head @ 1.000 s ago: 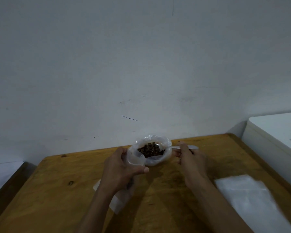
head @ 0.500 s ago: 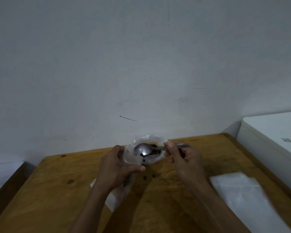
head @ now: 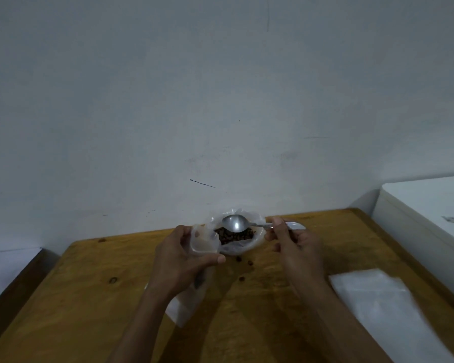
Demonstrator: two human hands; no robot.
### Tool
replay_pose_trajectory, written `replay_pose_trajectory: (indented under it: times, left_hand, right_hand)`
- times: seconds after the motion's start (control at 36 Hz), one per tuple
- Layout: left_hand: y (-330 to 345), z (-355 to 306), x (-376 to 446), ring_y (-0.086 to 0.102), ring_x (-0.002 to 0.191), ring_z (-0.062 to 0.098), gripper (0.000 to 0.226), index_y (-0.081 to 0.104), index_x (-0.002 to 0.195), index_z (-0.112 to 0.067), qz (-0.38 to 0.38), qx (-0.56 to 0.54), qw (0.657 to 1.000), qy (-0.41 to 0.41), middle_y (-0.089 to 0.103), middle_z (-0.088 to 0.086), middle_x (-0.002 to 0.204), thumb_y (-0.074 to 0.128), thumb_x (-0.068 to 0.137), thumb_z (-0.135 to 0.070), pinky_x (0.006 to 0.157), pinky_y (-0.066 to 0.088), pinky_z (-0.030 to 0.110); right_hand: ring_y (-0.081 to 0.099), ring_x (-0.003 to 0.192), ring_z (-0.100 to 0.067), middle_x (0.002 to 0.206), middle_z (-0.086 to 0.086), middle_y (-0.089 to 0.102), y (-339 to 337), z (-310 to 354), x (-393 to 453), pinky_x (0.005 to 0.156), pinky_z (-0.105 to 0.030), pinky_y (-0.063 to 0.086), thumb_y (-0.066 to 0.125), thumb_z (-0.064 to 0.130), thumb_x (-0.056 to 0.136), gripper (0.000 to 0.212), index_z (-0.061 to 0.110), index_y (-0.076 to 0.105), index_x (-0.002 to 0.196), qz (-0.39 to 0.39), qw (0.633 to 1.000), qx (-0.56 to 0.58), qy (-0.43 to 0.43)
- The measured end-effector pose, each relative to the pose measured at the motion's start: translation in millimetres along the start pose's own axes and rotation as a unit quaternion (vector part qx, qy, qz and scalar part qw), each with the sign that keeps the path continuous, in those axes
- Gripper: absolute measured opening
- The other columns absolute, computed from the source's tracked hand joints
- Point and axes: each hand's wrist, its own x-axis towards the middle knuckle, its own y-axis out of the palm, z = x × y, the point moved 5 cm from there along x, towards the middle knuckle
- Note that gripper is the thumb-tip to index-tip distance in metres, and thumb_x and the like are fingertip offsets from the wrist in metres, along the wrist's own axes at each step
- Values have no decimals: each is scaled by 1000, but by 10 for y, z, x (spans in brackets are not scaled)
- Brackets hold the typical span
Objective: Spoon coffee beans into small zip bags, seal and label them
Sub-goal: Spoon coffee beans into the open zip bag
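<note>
While the open bag of coffee beans (head: 235,235) sits at the far edge of the wooden surface (head: 89,297), right up against the wall (head: 220,100), the metal spoon (head: 235,223) hangs over its mouth with the bowl looking empty and shiny — no beans in it that I can make out. The right hand (head: 296,247) is pinching the spoon handle between thumb and fingertips, handle pointing off to the right.

Just left of the bean bag, the left hand (head: 180,260) is closed around a small zip bag (head: 204,241), holding the top of it open next to the beans; the rest of that bag hangs down under the palm toward the surface, and I can't tell whether anything is in it yet. The small bag's rim is touching or very nearly touching the side of the bean bag.

A few loose beans (head: 244,261) are scattered on the wood just in front of the bean bag, between the two hands — one more lies a bit closer to the camera.

Further out, a flat stack of clear empty bags (head: 383,305) lies on the right side of the surface, well apart from the spooning. Past the surface's right edge there's a white cabinet or appliance top (head: 425,205), and a pale ledge (head: 8,268) shows at the left. Lighting is dim, so fine detail is muddy.
</note>
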Motion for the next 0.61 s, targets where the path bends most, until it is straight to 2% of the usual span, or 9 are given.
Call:
replay_pose_trajectory:
  times: [0.06,0.08,0.19,0.33,0.39,0.44,0.53,0.58,0.61]
  left_hand:
    - [-10,1,-12,57,91,-4,69,56,105,-31,-5,-3,1000,0,59,-20,99,95,49,-43,65,45,14]
    - [-16,-4,-20,57,91,-4,69,56,105,-30,-7,-5,1000,0,59,-20,99,95,49,-42,65,45,14]
    - [-41,3,-38,56,93,-4,73,56,108,-27,-12,-24,1000,-5,60,-19,100,94,47,-45,66,46,14]
    - [-120,-2,-67,57,93,-5,75,59,104,-24,-36,-61,997,-7,63,-15,99,89,40,-51,65,45,12]
    - [-151,-3,-87,58,94,-4,73,60,102,-25,-46,-79,996,-6,65,-13,101,89,41,-50,67,46,12]
    - [-180,3,-111,61,96,1,70,60,101,-28,-56,-98,994,-4,66,-9,101,91,42,-47,71,50,16]
    - [-235,2,-167,65,95,8,70,60,105,-24,-71,-142,987,-2,68,-2,101,93,45,-39,73,57,25]
    - [-276,-17,-203,65,95,8,72,60,107,-23,-84,-169,982,-3,68,-1,102,91,44,-39,73,56,26]
    - [-295,-41,-223,65,95,8,72,59,108,-24,-91,-179,980,-3,67,-2,102,90,44,-41,72,54,24]
  right_hand:
    - [71,74,-17,75,0,75,7,-46,27,65,-38,56,62,42,94,25,25,77,83,-13,1000,-10,6]
    - [71,74,-17,74,1,75,15,-62,40,66,-40,56,62,41,95,26,26,77,81,-19,1000,-17,9]
    - [65,64,3,67,7,73,63,-94,96,60,-25,47,62,37,97,28,22,76,78,-38,996,-79,6]
    - [67,71,-3,71,9,70,164,-136,149,61,-21,49,63,27,98,23,30,68,75,-27,991,-129,6]
    - [64,70,-2,71,11,67,200,-154,179,56,-15,44,64,24,97,21,25,68,76,-25,989,-143,11]
    - [58,66,0,71,12,63,223,-177,212,49,-11,38,65,25,96,16,18,67,82,-26,987,-154,33]
    - [60,71,-9,76,6,62,230,-273,229,49,-20,38,66,33,95,23,10,66,90,-19,984,-148,97]
    - [63,81,-15,91,0,67,210,-289,201,57,-24,43,67,35,93,30,8,66,107,-20,981,-135,139]
    - [64,94,-20,109,-5,67,192,-297,190,67,-26,48,67,35,93,41,9,61,123,-22,978,-136,159]
